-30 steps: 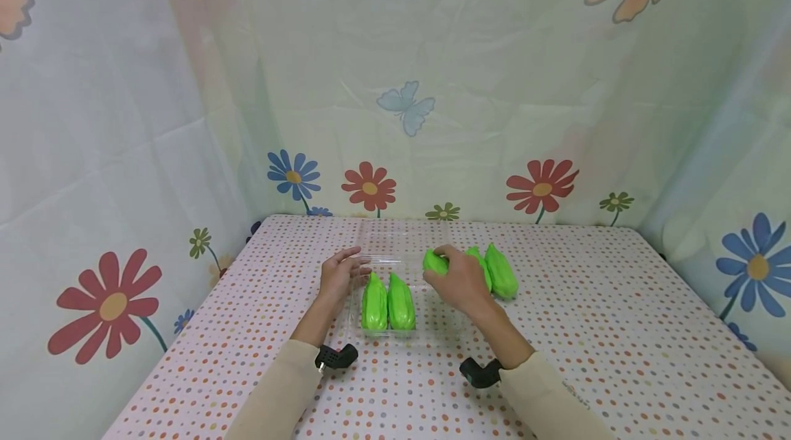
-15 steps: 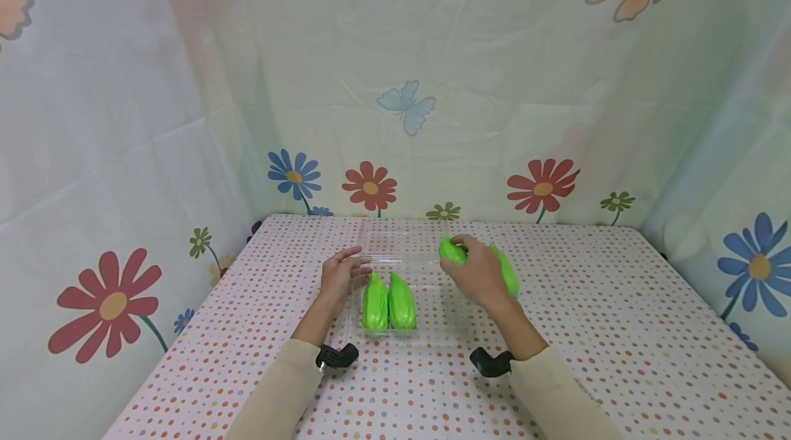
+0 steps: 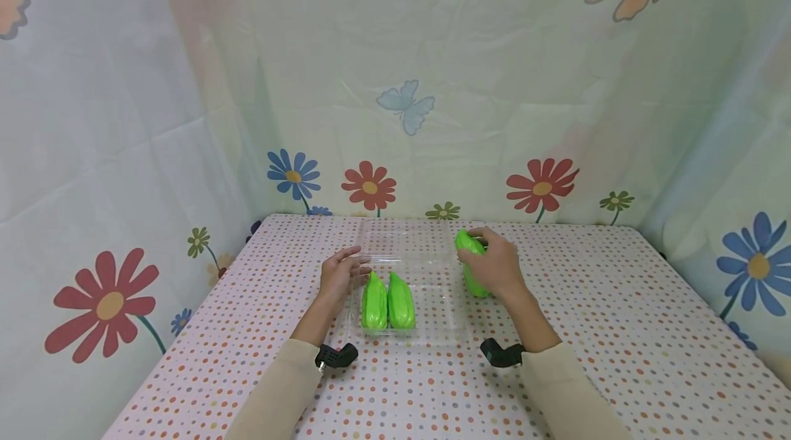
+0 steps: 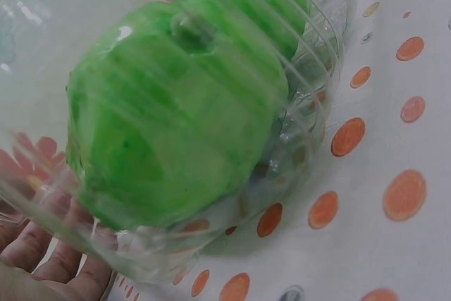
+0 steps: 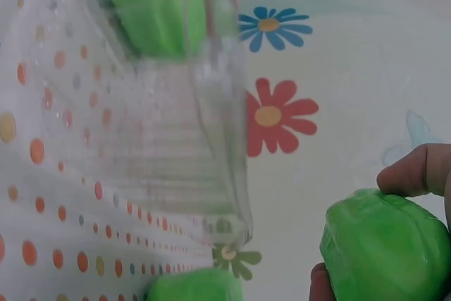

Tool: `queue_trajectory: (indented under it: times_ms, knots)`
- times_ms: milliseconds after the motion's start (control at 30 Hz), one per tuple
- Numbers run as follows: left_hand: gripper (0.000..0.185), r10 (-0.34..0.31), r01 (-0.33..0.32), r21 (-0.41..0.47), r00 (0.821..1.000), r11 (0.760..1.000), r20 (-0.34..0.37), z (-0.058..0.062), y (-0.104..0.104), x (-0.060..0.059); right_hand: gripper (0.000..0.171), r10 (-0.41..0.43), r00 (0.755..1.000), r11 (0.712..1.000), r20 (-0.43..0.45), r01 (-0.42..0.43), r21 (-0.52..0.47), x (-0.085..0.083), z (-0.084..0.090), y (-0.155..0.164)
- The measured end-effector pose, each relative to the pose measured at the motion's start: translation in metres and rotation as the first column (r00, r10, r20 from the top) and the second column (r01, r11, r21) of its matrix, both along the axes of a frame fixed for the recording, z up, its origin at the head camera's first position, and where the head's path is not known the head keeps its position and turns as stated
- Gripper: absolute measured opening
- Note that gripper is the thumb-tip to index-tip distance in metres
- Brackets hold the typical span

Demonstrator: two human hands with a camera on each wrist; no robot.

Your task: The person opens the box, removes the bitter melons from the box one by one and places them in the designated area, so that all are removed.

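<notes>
My right hand (image 3: 491, 265) grips a glossy green gourd-shaped vegetable (image 5: 384, 244) with a pointed tip, its thumb and fingers curled round it, just right of a clear plastic box (image 3: 441, 299). Below that hand another green gourd (image 3: 476, 283) lies on the table, partly covered by the hand in the head view. Two more green gourds (image 3: 402, 303) lie side by side in the box's left half, tips pointing away. At the box's left side rests my left hand (image 3: 336, 275), its fingers (image 4: 60, 262) loosely extended against the clear wall, holding no gourd.
The box's hinged clear lid (image 3: 404, 241) lies open towards the back of the table. A dotted cloth (image 3: 395, 392) covers the table, and flower-and-butterfly curtains (image 3: 482, 83) enclose its back and sides.
My right hand has moved right, carrying the gourd from over the box's right side to beyond it. The gourd at the far right is now hidden behind the hand. My left hand stays put.
</notes>
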State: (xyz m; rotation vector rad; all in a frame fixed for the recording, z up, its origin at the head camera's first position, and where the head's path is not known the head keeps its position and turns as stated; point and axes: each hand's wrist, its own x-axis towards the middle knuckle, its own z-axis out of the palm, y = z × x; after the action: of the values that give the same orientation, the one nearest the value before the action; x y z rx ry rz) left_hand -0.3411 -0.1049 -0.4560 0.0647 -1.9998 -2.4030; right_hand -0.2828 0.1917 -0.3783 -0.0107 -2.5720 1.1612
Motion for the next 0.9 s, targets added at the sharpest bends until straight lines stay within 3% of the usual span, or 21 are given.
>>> queue_trajectory:
  times_ms: [900]
  knots:
    - [0.044, 0.002, -0.002, -0.005, 1.000, 1.000, 0.006, 0.001, 0.000, 0.000, 0.058, -0.132, 0.989, 0.985, 0.066, 0.139, -0.105, -0.012, -0.012, 0.056]
